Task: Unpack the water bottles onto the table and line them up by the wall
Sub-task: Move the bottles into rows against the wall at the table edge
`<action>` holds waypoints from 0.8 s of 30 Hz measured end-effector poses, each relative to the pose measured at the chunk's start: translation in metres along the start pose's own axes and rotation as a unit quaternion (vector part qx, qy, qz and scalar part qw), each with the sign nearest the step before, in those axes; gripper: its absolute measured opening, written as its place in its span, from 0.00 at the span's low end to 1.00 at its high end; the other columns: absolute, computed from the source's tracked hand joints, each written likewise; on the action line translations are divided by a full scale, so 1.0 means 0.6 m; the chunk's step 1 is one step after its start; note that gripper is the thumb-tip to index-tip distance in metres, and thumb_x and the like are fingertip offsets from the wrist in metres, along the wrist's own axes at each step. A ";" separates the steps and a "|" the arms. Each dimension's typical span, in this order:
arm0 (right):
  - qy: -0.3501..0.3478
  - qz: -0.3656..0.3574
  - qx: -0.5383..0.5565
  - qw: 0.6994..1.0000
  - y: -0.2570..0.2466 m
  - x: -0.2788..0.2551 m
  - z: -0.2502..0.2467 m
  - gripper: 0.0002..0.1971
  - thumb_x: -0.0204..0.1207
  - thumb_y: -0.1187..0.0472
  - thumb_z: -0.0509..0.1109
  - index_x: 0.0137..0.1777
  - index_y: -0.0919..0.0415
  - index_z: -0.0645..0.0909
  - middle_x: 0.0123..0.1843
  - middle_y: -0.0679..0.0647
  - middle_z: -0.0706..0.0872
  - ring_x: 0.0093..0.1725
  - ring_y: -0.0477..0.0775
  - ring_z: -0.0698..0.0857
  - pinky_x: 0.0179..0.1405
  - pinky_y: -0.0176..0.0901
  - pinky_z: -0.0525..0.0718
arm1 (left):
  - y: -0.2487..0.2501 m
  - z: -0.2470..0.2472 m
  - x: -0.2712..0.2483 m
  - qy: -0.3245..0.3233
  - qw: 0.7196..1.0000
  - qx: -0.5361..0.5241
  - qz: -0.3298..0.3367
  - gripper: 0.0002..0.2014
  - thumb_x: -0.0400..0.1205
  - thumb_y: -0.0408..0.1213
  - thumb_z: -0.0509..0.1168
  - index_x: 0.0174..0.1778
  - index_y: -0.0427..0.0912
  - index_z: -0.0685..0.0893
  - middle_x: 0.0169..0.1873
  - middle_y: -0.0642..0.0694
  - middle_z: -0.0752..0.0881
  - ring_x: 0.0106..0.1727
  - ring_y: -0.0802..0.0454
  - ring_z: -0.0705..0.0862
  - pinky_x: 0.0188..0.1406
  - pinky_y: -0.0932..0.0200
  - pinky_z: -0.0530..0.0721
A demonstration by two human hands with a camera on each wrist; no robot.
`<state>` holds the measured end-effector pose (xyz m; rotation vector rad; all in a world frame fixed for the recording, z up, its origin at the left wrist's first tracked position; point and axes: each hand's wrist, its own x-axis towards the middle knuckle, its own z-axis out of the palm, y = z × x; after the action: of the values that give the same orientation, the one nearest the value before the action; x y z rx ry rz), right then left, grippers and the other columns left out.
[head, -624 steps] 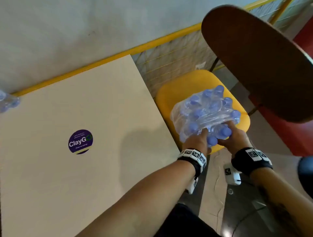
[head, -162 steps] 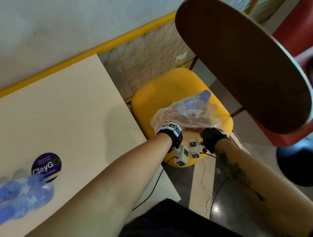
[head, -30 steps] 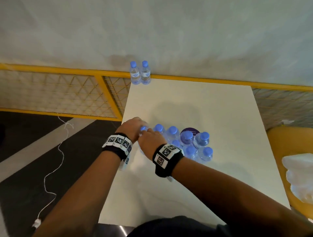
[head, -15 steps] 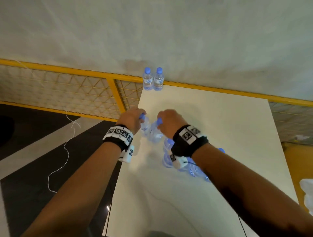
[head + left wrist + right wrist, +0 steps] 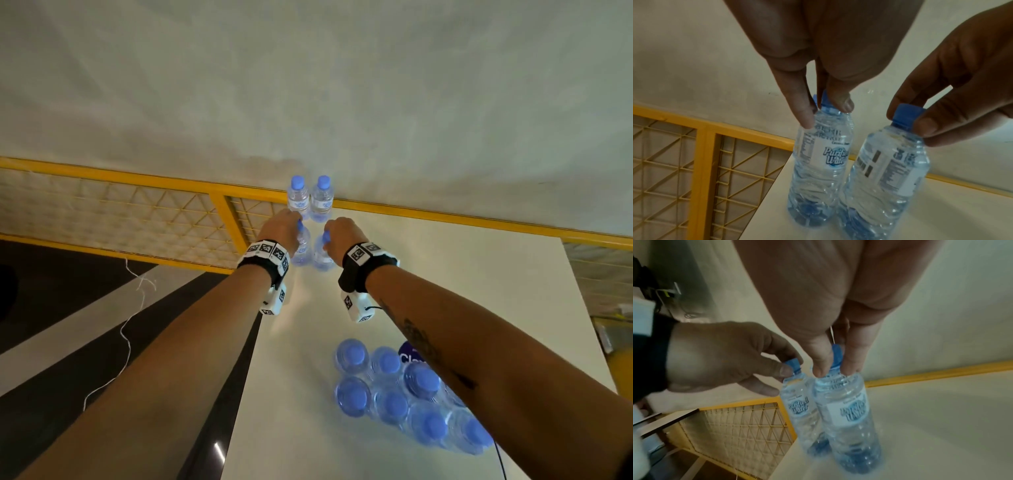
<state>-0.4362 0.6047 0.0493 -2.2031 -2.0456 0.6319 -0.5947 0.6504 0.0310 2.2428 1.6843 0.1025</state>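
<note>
Two clear water bottles with blue caps (image 5: 298, 200) (image 5: 322, 200) stand side by side against the wall at the table's far left corner. Just in front of them, my left hand (image 5: 287, 226) pinches the cap of a third bottle (image 5: 302, 251), also seen in the left wrist view (image 5: 822, 155). My right hand (image 5: 333, 234) pinches the cap of a fourth bottle (image 5: 322, 257), shown in the right wrist view (image 5: 846, 410). Both held bottles hang upright, close together, with their bases at or just above the tabletop. Several more bottles (image 5: 394, 394) stand bunched under my right forearm.
The cream table (image 5: 462, 291) ends at a left edge beside the held bottles. A yellow mesh railing (image 5: 137, 219) and dark floor lie beyond that edge. A yellow rail (image 5: 445, 217) runs along the wall behind the table. A purple sticker (image 5: 409, 353) shows beside the bunch.
Both hands lifted one bottle each out of the bunch and carried them forward to just in front of the two at the wall.
</note>
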 end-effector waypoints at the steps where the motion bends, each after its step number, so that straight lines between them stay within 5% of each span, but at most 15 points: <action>1: 0.000 -0.001 -0.002 1.000 0.002 0.012 0.006 0.11 0.81 0.61 0.69 0.60 0.64 0.82 0.60 0.61 0.84 0.55 0.62 0.86 0.46 0.44 0.80 | -0.001 0.001 0.013 0.002 1.000 0.003 0.005 0.15 0.82 0.27 0.69 0.65 0.43 0.85 0.64 0.40 0.85 0.63 0.37 0.86 0.62 0.45 0.84; 4: 0.007 0.002 0.021 1.000 0.005 0.045 0.008 0.09 0.78 0.61 0.72 0.56 0.63 0.83 0.52 0.58 0.84 0.52 0.60 0.87 0.43 0.42 0.77 | -0.007 -0.003 0.048 0.008 1.000 0.011 0.019 0.11 0.81 0.26 0.69 0.57 0.42 0.86 0.57 0.40 0.86 0.61 0.36 0.86 0.58 0.45 0.85; 9: 0.017 -0.005 0.024 1.000 0.007 0.093 -0.003 0.14 0.68 0.57 0.80 0.50 0.57 0.81 0.44 0.51 0.81 0.44 0.56 0.86 0.40 0.43 0.79 | -0.023 -0.017 0.089 -0.013 0.999 0.037 0.021 0.22 0.83 0.27 0.68 0.74 0.39 0.81 0.67 0.37 0.83 0.69 0.35 0.82 0.67 0.44 0.81; 14: 0.022 0.000 0.037 0.999 0.006 0.131 -0.002 0.12 0.68 0.57 0.80 0.45 0.55 0.80 0.39 0.48 0.81 0.39 0.55 0.86 0.37 0.42 0.80 | -0.021 -0.024 0.113 -0.016 0.998 0.059 0.030 0.21 0.84 0.27 0.68 0.74 0.40 0.81 0.68 0.37 0.85 0.69 0.35 0.84 0.69 0.43 0.83; 24: 0.023 0.020 0.005 1.000 0.004 0.154 0.004 0.20 0.65 0.56 0.83 0.51 0.56 0.77 0.47 0.52 0.80 0.41 0.55 0.84 0.41 0.46 0.85 | -0.034 -0.012 0.129 0.002 0.999 0.030 0.044 0.15 0.81 0.30 0.71 0.63 0.44 0.85 0.56 0.42 0.89 0.58 0.39 0.87 0.56 0.51 0.83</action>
<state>-0.4319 0.6935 0.0232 -2.2349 -1.9770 0.5875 -0.5925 0.7300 0.0205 2.3621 1.6116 0.0792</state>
